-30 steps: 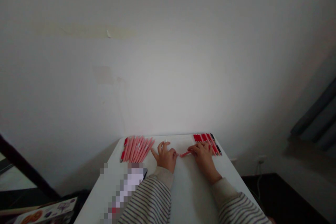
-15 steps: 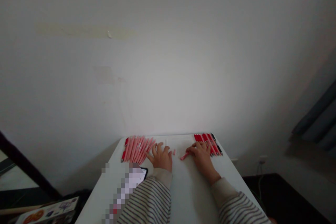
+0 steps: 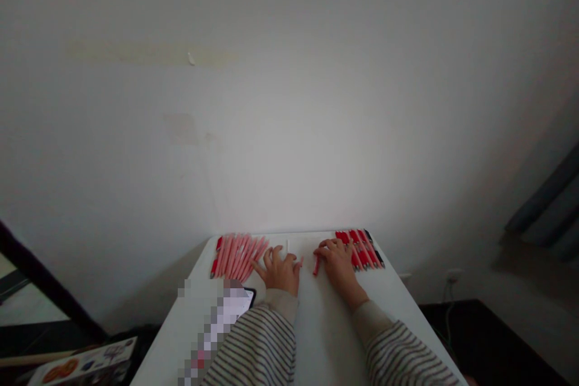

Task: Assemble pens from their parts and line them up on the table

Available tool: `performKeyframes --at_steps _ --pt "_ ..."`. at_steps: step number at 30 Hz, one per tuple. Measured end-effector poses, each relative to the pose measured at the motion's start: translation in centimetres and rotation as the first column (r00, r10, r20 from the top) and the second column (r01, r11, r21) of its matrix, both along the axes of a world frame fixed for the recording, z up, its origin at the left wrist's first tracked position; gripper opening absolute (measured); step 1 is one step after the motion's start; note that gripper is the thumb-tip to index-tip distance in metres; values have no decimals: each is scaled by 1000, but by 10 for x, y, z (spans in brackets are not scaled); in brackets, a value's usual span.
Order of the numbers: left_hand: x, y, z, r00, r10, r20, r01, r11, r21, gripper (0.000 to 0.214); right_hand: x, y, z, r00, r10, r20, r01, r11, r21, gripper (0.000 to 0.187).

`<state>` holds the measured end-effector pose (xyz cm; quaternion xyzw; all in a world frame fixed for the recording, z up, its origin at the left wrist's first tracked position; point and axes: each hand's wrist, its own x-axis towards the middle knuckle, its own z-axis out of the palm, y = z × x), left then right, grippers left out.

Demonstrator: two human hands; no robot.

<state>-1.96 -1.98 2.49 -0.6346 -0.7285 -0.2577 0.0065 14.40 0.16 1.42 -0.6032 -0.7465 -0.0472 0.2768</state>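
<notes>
My left hand rests on the white table with its fingers spread. By its thumb is a small pink piece; whether they touch is hard to tell. Just beyond the fingers lies a thin white stick. My right hand has its thumb and fingers closed on a short pink-red pen part, which points toward me. Left of my left hand, several long pink pen barrels lie in a loose pile. Past my right hand, several red and pink pens lie side by side, partly covered by it.
A phone, mostly blurred out, lies at the left beside my sleeve. The wall rises right behind the table's far edge. At the lower left is a printed box; a wall socket with a cable is at the right.
My right hand has shifted left, away from the row of pens. The pen part at its fingers has turned from slanting to nearly upright in view. My left hand has hardly moved.
</notes>
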Motion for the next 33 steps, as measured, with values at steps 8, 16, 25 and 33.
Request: performKeyframes --at_steps 8,16,25,33 --pt "2 2 -5 999 -42 17 42 999 5 9 -1 9 7 992 94 88 -94 996 -14 28" --pt "3 1 -3 998 -64 -2 64 998 -7 11 -1 4 6 994 102 39 -103 995 8 27" --pt "3 3 -3 996 -88 7 88 996 -1 12 -5 -11 4 991 103 -88 -101 994 34 19" --pt "3 2 -4 996 -89 23 89 996 7 10 -11 -15 8 989 119 -91 -122 992 -19 17"
